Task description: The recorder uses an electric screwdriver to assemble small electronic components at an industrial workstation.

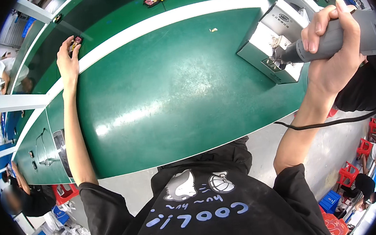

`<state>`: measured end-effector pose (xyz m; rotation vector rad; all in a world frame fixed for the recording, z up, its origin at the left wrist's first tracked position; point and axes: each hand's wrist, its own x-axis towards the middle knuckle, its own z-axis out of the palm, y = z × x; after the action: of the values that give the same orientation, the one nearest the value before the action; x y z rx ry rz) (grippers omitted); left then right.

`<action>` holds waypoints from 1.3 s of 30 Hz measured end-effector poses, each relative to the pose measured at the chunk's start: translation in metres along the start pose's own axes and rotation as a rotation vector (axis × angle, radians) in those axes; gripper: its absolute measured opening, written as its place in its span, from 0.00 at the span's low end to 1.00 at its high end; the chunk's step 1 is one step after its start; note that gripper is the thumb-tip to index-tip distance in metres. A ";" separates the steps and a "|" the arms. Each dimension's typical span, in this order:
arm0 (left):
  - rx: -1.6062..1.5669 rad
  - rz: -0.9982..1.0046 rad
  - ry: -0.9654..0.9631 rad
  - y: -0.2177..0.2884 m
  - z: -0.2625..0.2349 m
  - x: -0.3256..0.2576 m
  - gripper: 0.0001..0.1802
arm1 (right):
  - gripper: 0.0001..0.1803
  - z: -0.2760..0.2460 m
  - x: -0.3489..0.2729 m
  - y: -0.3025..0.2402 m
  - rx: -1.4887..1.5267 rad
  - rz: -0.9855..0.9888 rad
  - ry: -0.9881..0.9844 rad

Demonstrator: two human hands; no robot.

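My right hand (332, 55) is wrapped round a grey electric screwdriver (320, 43), whose black cord trails down past my forearm. The driver's tip points left into the front of a white and grey screw feeder box (258, 46); whether it touches a screw there is too small to tell. Far to the left, my left hand (68, 63) reaches over the white rail onto the green belt. Its thumb and fingers close on a small black and red part (75, 43), which they partly hide.
Another black and red part (152, 0) with a yellow-white label lies on the belt (117, 23). A small scrap (213, 29) rests on the green tabletop (172, 92). A wire stand (43, 150) is at left. Other people work at both sides, near red stools (348, 174).
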<state>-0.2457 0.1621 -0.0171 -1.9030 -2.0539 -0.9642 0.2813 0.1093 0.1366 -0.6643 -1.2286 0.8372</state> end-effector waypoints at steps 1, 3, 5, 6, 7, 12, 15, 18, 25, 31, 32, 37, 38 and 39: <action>0.016 0.017 0.011 0.005 -0.002 -0.003 0.20 | 0.11 0.000 0.001 0.001 0.001 0.000 0.000; -0.033 0.082 0.002 0.046 -0.006 -0.017 0.21 | 0.11 0.000 0.003 0.001 0.020 0.015 -0.014; -0.099 0.227 -0.054 0.099 -0.013 -0.042 0.22 | 0.10 0.000 0.002 0.002 0.008 0.033 -0.016; -0.118 0.308 -0.105 0.126 -0.017 -0.058 0.23 | 0.10 0.001 0.001 0.003 0.004 0.054 -0.024; -0.120 0.355 -0.169 0.151 -0.022 -0.072 0.24 | 0.10 0.002 -0.001 0.002 0.006 0.058 -0.031; -0.536 -0.074 -0.622 0.224 -0.027 -0.136 0.28 | 0.11 0.013 -0.030 0.004 0.095 0.100 -0.005; -0.248 0.578 -0.477 0.246 -0.040 -0.141 0.26 | 0.10 0.026 -0.049 0.005 0.109 0.120 0.012; -0.294 0.583 -0.548 0.258 -0.048 -0.145 0.24 | 0.10 0.033 -0.058 0.013 0.108 0.137 0.000; -0.308 0.674 -0.595 0.267 -0.042 -0.135 0.18 | 0.11 0.038 -0.065 0.013 0.136 0.159 0.005; -0.315 0.763 -0.551 0.266 -0.032 -0.134 0.12 | 0.12 0.048 -0.071 0.017 0.185 0.162 -0.007; -0.276 0.805 -0.473 0.267 -0.030 -0.136 0.11 | 0.12 0.050 -0.072 0.018 0.186 0.165 -0.009; -0.247 0.889 -0.126 0.267 -0.014 -0.147 0.05 | 0.13 0.056 -0.075 0.021 0.221 0.198 -0.008; -0.247 0.902 -0.110 0.267 -0.015 -0.148 0.05 | 0.13 0.055 -0.075 0.021 0.224 0.202 -0.011; -0.246 0.915 -0.094 0.266 -0.015 -0.149 0.05 | 0.13 0.054 -0.075 0.022 0.256 0.191 -0.026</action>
<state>0.0257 0.0229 0.0025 -2.6313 -0.8719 -0.8830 0.2154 0.0580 0.0911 -0.5690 -1.0682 1.1439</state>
